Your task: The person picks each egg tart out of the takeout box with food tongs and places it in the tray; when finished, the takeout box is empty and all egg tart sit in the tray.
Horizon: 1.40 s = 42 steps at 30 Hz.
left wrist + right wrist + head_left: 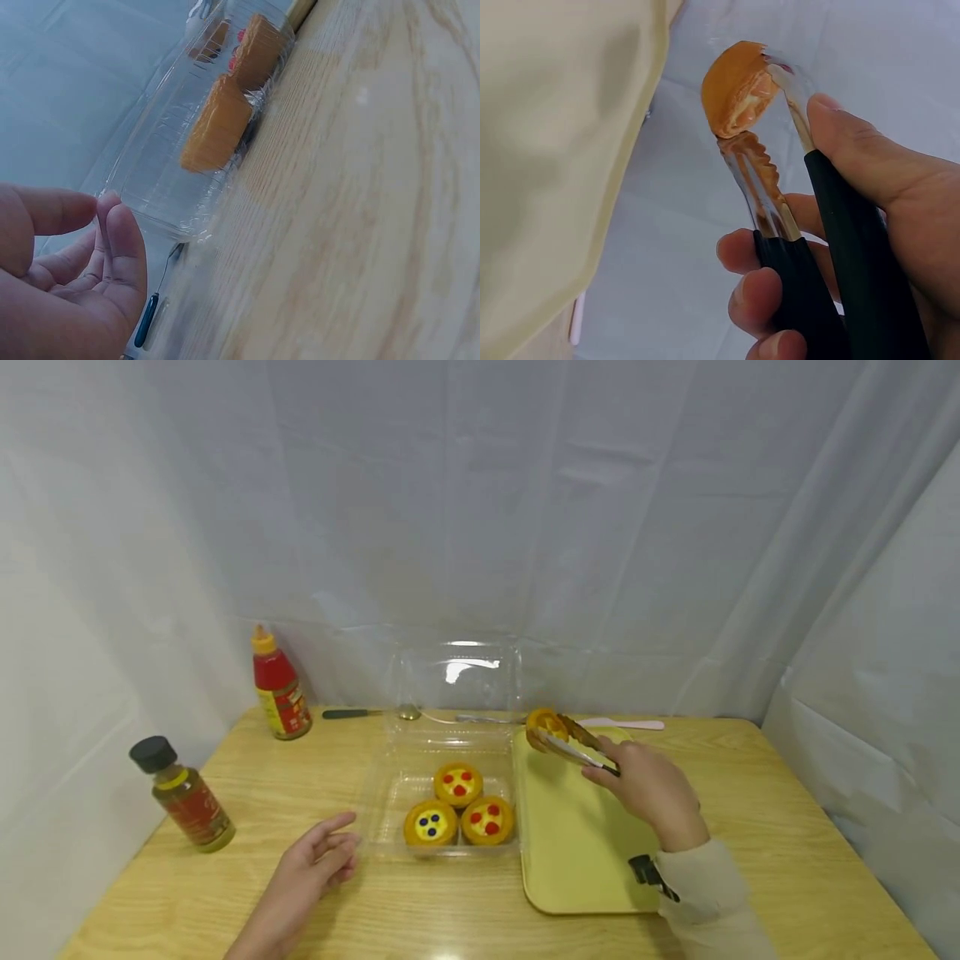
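My right hand (651,789) grips black-handled metal tongs (754,184), whose tips clasp an egg tart (739,90). In the head view that tart shows over the far left corner of a yellow tray (585,860). A clear plastic box (405,760) stands with its lid up left of the tray. Inside it are two tarts with red dots (459,785) and one tart with blue dots (431,823). My left hand (311,864) is beside the box's left edge, fingers loosely bent and holding nothing; whether a fingertip touches the plastic, I cannot tell.
A red sauce bottle (281,689) with a yellow cap and a dark-capped bottle (187,802) stand on the left. Along the table's back edge lie a dark-handled spoon (348,713) and a pink-handled utensil (637,724). White curtains surround the wooden table (420,902).
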### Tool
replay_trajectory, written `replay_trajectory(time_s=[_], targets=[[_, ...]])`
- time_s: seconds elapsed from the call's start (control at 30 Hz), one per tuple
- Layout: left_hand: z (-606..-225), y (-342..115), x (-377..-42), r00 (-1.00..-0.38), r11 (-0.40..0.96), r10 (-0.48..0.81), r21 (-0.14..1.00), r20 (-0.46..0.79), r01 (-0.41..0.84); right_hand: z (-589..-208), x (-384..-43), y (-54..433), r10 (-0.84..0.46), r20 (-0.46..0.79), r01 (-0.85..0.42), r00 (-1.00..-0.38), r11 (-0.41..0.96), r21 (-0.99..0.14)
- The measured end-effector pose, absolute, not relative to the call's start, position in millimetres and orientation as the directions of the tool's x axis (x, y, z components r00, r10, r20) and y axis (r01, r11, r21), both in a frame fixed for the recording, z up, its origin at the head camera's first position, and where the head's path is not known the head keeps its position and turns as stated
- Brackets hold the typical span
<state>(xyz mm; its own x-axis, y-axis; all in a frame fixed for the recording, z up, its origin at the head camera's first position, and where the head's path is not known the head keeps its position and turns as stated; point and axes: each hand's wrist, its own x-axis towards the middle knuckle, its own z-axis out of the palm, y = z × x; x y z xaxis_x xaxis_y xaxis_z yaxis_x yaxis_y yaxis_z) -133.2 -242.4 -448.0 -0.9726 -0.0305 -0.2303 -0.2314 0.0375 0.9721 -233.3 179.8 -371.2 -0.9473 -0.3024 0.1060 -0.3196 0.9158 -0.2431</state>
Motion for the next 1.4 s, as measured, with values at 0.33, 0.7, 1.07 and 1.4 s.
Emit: replay_trajectory(time_s=[0.33, 0.7, 1.07, 1.4], targets=[[-446.7, -240.3, -133.0, -0.971, 0.049, -0.044, 0.971, -0.234, -0.236, -381.1, -242.2, 178.8, -0.265, 0.015, -0.263, -0.964, 0.942, -0.210], [-448.5, -238.9, -133.1, -0.968, 0.025, -0.041, 0.968, -0.249, -0.251, -396.1, -247.2, 174.3, -0.204, -0.071, -0.187, -0.976, 0.964, -0.191], [-448.2, -238.4, -134.6, -0.967, 0.027, -0.043, 0.967, -0.250, -0.252, -398.0, -244.9, 172.7, -0.177, -0.061, -0.159, -0.982, 0.961, -0.228], [-449.7, -241.8, -134.1, -0.968, 0.015, -0.046, 0.969, -0.245, -0.246, -381.3, -238.7, 171.0, -0.178, -0.017, -0.168, -0.984, 0.955, -0.244]])
